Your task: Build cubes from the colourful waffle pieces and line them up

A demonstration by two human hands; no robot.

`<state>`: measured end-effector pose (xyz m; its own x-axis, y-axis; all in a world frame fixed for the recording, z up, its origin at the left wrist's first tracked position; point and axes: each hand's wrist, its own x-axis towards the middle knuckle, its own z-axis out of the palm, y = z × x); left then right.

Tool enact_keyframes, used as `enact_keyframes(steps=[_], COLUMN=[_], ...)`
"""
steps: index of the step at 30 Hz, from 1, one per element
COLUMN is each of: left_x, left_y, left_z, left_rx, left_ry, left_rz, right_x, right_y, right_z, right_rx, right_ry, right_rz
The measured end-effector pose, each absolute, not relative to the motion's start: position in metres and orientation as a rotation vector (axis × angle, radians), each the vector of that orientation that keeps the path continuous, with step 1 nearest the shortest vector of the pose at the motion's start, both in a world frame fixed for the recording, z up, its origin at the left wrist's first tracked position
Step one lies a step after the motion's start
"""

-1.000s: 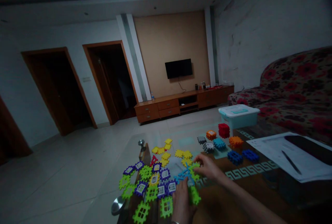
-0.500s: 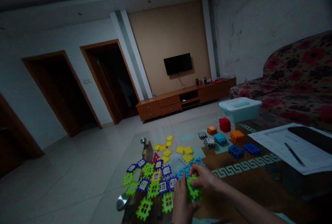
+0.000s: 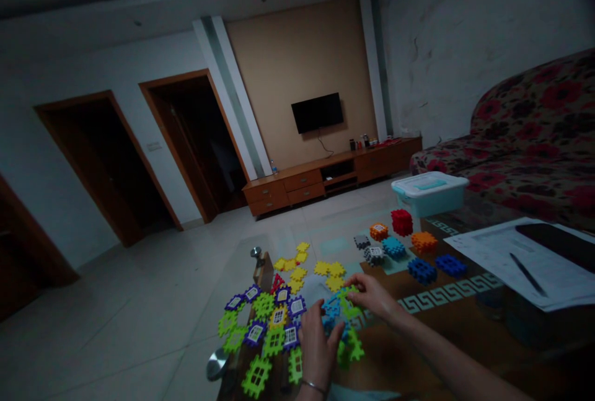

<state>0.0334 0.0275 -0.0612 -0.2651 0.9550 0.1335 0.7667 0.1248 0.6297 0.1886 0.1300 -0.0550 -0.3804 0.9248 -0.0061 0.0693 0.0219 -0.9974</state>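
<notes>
My right hand [image 3: 370,297] pinches the edge of a green interlocking building piece [image 3: 349,303] over the glass table. To its left, my left hand [image 3: 317,338] has its thumb and fingers apart, close beside blue building pieces [image 3: 331,308]; whether it touches them I cannot tell. More green pieces [image 3: 354,350] lie below, partly behind a blue one. Left of my hands spread green window pieces [image 3: 274,340] and purple window pieces [image 3: 255,332], with a yellow one among them. Plain yellow pieces [image 3: 335,269] lie farther back.
Stacks of pieces stand to the right: a red stack [image 3: 402,222], an orange stack [image 3: 424,242], dark blue stacks [image 3: 422,271] and others. Behind them is a lidded tub [image 3: 430,193]. Papers [image 3: 506,258] with a pen [image 3: 528,274] lie at the right.
My right hand has moved slightly up and away with the green piece. My left hand has shifted, its thumb and fingers spreading apart, and the blue pieces between the hands show more.
</notes>
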Motion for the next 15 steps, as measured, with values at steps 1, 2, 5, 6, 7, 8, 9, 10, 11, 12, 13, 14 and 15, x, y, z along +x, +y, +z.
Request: enact_keyframes(steps=[1, 2, 5, 6, 7, 8, 9, 10, 11, 12, 13, 14, 15], left_x=[0.036, 0.040, 0.048, 0.050, 0.051, 0.052, 0.052, 0.052, 0.053, 0.053, 0.054, 0.055, 0.056], left_y=[0.027, 0.026, 0.025, 0.026, 0.027, 0.028, 0.029, 0.029, 0.030, 0.031, 0.031, 0.033, 0.035], left_z=[-0.061, -0.060, -0.057, -0.055, -0.053, -0.051, -0.050, -0.049, -0.048, -0.048, -0.049, -0.050, -0.052], left_rx=[1.685, 1.688, 1.701, 1.706, 1.703, 1.693, 1.677, 1.654, 1.626, 1.595, 1.557, 1.515, 1.464], left_ry=[2.145, 2.175, 2.177, 2.160, 2.144, 2.132, 2.125, 2.119, 2.108, 2.093, 2.072, 2.043, 2.015], left_rz=[0.775, 0.680, 0.505, 0.485, 0.477, 0.479, 0.491, 0.514, 0.548, 0.590, 0.646, 0.728, 0.828], right_x=[0.191, 0.194, 0.197, 0.197, 0.197, 0.197, 0.197, 0.197, 0.198, 0.198, 0.198, 0.198, 0.198], right_y=[0.131, 0.131, 0.128, 0.126, 0.125, 0.125, 0.125, 0.125, 0.125, 0.126, 0.127, 0.128, 0.129], right_z=[-0.054, -0.054, -0.053, -0.053, -0.053, -0.053, -0.054, -0.055, -0.056, -0.058, -0.061, -0.064, -0.067], right_rx=[-1.058, -1.064, -1.048, -1.034, -1.017, -1.002, -0.994, -0.990, -0.985, -0.978, -0.966, -0.954, -0.949], right_ry=[-1.553, -1.554, -1.544, -1.541, -1.538, -1.537, -1.539, -1.543, -1.548, -1.552, -1.556, -1.555, -1.553], right_rz=[1.444, 1.447, 1.485, 1.504, 1.522, 1.534, 1.540, 1.540, 1.532, 1.524, 1.514, 1.506, 1.494])
